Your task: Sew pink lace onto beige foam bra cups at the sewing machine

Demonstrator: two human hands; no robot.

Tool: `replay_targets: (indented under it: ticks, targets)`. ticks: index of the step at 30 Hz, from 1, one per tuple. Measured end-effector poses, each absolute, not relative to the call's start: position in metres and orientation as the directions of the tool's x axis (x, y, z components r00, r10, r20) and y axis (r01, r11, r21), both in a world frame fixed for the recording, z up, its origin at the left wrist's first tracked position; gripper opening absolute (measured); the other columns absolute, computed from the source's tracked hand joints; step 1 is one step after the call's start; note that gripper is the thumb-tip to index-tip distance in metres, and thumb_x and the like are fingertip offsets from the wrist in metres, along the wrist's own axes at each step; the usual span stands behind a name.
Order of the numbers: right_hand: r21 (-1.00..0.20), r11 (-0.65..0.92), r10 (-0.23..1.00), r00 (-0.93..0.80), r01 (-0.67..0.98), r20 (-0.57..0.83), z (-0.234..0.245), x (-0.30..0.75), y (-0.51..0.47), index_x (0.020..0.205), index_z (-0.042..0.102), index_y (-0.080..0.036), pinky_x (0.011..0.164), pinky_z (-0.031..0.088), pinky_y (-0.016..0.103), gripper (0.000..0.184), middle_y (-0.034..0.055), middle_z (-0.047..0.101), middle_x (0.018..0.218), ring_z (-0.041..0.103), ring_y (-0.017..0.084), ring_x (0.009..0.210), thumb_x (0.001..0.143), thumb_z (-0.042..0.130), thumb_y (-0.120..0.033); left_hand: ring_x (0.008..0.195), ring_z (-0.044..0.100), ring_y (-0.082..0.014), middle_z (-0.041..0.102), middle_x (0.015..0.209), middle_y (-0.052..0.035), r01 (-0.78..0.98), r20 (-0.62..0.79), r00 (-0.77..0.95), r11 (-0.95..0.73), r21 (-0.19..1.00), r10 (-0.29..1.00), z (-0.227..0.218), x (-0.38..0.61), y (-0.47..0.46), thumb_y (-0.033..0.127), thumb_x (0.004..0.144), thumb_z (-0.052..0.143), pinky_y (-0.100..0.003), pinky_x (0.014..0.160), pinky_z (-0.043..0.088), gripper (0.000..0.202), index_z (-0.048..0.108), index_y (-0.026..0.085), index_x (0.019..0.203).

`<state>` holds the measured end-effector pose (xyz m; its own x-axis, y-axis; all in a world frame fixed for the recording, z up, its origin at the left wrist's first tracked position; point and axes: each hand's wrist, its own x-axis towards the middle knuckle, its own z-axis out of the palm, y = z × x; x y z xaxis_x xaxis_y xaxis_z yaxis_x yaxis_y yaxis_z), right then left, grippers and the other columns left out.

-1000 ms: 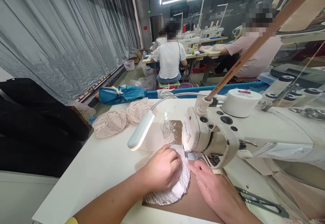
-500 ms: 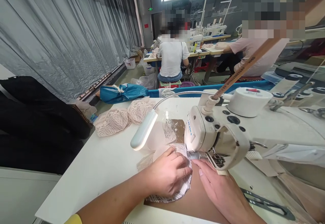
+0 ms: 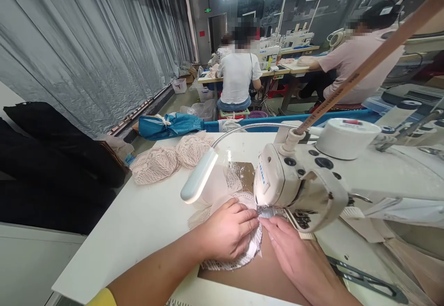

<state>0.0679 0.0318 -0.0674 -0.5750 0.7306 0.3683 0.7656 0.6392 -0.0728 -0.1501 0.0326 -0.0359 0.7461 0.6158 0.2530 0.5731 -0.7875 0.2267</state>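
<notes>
My left hand (image 3: pixel 227 232) lies curled over a white lace cup piece (image 3: pixel 239 255) on the sewing table, pressing it down just left of the needle area. My right hand (image 3: pixel 294 257) rests flat with fingers stretched toward the presser foot (image 3: pixel 268 212), fingertips touching the lace edge. The white sewing machine head (image 3: pixel 294 186) stands directly above both hands. The needle itself is hidden behind the machine head.
A gooseneck lamp (image 3: pixel 199 176) hangs over the work. A pile of pink lace cups (image 3: pixel 166 160) lies at the table's far left. Black scissors (image 3: pixel 364 278) lie at right. Black cloth (image 3: pixel 52 158) is heaped to the left. Two people sit at machines beyond.
The lace piece has shifted a little further under the machine head with both hands following it. My view has tilted slightly.
</notes>
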Motion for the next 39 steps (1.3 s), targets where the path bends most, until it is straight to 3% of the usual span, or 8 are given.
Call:
replay_targets:
  ticks: [3,9,19,26,39]
  targets:
    - [-0.007,0.640,0.700,-0.579,0.769,0.417,-0.070,0.066,0.032,0.108,0.072,-0.019,0.060,0.058,0.030,0.042,0.0120,0.074,0.087,0.072,0.021,0.072,0.087,0.036,-0.012,0.110,0.053,-0.0274,0.058,0.127,-0.0151,0.578,0.252,0.744,-0.785,0.224,0.619,-0.036,-0.149,0.034,0.022,0.087,0.045,-0.043,0.097,0.038,0.041,0.053,0.010,0.126]
    - [0.012,0.644,0.676,-0.576,0.765,0.460,-0.072,0.065,0.033,0.107,0.073,-0.017,0.060,0.058,0.029,0.042,0.0123,0.074,0.092,0.072,0.021,0.074,0.087,0.037,-0.010,0.110,0.052,-0.0274,0.058,0.125,-0.0161,0.584,0.262,0.736,-0.781,0.222,0.625,-0.042,-0.148,0.035,0.019,0.084,0.050,-0.042,0.098,0.038,0.043,0.052,0.009,0.125]
    - [-0.067,0.655,0.702,-0.574,0.752,0.421,-0.070,0.066,0.031,0.108,0.072,-0.018,0.057,0.057,0.024,0.042,0.0099,0.075,0.093,0.072,0.018,0.074,0.088,0.036,-0.010,0.107,0.053,-0.0251,0.059,0.127,-0.0127,0.594,0.254,0.731,-0.773,0.222,0.634,-0.045,-0.149,0.037,0.018,0.087,0.049,-0.040,0.092,0.043,0.038,0.053,0.012,0.124]
    - [-0.128,0.674,0.708,-0.588,0.727,0.391,-0.071,0.068,0.032,0.110,0.071,-0.017,0.061,0.057,0.023,0.041,0.0132,0.073,0.099,0.071,0.018,0.079,0.090,0.035,-0.012,0.108,0.052,-0.0264,0.061,0.123,-0.0120,0.605,0.263,0.718,-0.764,0.224,0.645,-0.047,-0.150,0.042,0.016,0.087,0.048,-0.040,0.092,0.043,0.037,0.054,0.011,0.123]
    - [-0.110,0.661,0.705,-0.563,0.742,0.432,-0.074,0.070,0.033,0.109,0.071,-0.020,0.059,0.057,0.026,0.041,0.0108,0.073,0.096,0.072,0.019,0.073,0.088,0.036,-0.013,0.111,0.050,-0.0276,0.058,0.121,-0.0139,0.673,0.270,0.662,-0.713,0.195,0.699,-0.044,-0.153,0.043,0.026,0.092,0.044,-0.042,0.094,0.040,0.032,0.054,0.013,0.120]
